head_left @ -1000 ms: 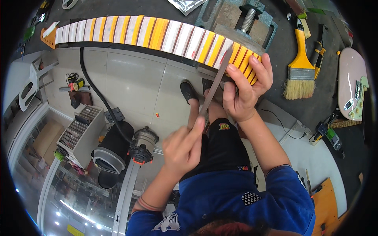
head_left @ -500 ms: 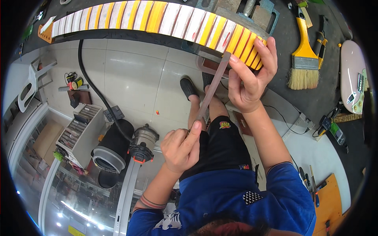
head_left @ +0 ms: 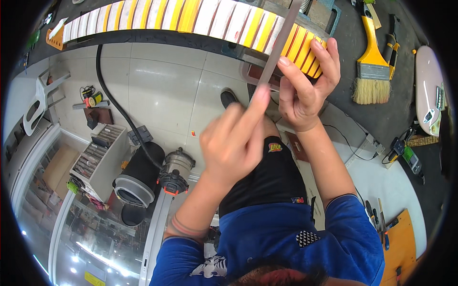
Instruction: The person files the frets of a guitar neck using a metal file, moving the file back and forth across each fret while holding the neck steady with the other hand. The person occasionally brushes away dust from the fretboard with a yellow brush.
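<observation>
My left hand [head_left: 231, 138], smeared by motion, is closed around the near end of a long, narrow grey file [head_left: 280, 47], index finger stretched along it. The file lies slantwise across a guitar neck [head_left: 224, 18] whose face is covered in white and yellow tape strips between dark fret lines. At the neck's right end my right hand [head_left: 305, 90] has curved fingers against the yellow-taped part. One fingertip rests at the near edge, close beside the file. The file's far tip runs out over the bench.
A metal vise [head_left: 324, 16] stands behind the neck. To the right lie a wide yellow-handled brush [head_left: 373, 71] and a pale pink guitar body [head_left: 426, 90]. A vacuum canister [head_left: 176, 169] with a black hose [head_left: 114, 105] stands on the floor at left.
My left hand has pushed the file forward, away from me, so its tip now reaches well past the neck. My right hand has stayed at the neck's end.
</observation>
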